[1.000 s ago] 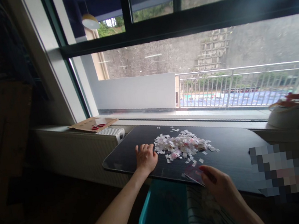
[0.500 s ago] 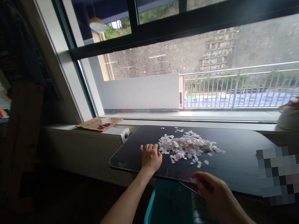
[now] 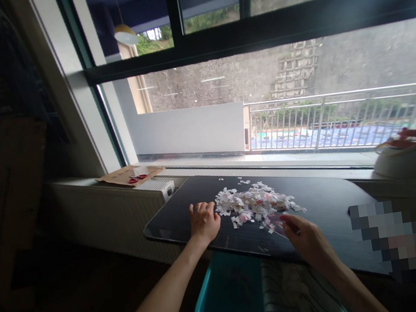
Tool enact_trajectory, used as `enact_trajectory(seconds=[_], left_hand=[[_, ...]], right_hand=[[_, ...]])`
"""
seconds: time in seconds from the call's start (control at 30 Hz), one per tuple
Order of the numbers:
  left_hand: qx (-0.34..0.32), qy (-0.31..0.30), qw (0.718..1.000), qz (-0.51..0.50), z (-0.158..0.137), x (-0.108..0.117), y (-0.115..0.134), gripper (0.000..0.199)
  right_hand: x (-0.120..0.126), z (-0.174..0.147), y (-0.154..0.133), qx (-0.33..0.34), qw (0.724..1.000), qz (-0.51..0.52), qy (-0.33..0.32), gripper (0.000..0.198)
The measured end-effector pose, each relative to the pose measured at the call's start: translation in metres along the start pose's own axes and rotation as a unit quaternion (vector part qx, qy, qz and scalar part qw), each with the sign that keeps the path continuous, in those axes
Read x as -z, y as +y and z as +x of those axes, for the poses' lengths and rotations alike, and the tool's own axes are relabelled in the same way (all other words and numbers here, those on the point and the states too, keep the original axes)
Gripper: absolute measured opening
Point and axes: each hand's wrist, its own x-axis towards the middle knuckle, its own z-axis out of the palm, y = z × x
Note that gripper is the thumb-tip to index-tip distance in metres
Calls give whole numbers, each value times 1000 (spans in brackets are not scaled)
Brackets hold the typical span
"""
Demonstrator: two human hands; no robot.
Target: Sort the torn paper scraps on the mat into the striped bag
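Note:
A loose heap of small white and pinkish paper scraps (image 3: 256, 200) lies on the dark table (image 3: 326, 201). At the heap's left edge my left hand (image 3: 205, 222) rests on the tabletop, fingers slightly bent and apart, holding nothing I can see. My right hand (image 3: 306, 235) pinches a thin, see-through sheet with reddish marks (image 3: 275, 221) at the heap's near right edge; its exact kind is unclear. Below the table's front edge stands a turquoise plastic bin (image 3: 228, 298), partly under the tabletop.
Red-handled scissors (image 3: 137, 178) lie on brown paper (image 3: 118, 176) on the sill at left, above a radiator (image 3: 123, 214). A white pot (image 3: 398, 161) with a plant stands on the sill at right. Striped cloth (image 3: 289, 294) covers my lap.
My right hand has moved forward and right, carrying the see-through sheet from the table's front edge up to the scraps. My left hand stays beside the heap. The view has shifted slightly right.

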Motion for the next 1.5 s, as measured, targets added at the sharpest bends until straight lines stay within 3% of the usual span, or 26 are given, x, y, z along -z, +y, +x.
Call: enact_trajectory(seconds=[0.2,0.6,0.93,1.1,1.33,1.5], left_hand=[[-3,0,1000,-2,0,-1,0,23],[-5,5,1000,9,0,-2,-1,23],[-3,0,1000,7,0,-2,0,21],[2,0,1000,9,2,-3,-1,21],[0,2,1000,10,-1,-3,-1,21],[1,5,1000,10,0,-2,0,21]], right_hand=[[4,-6,-2,6,999,20,-39,38],[4,-6,1,-19,999,10,-23,40],[-6,-10,-7,-7,996,51,-71,38],[-7,-15,-4,-19,996,68,-63,38],[-21,-29,-28,18,985,140,-104,33],[-5,-27,-18,9,988,139,-71,33]])
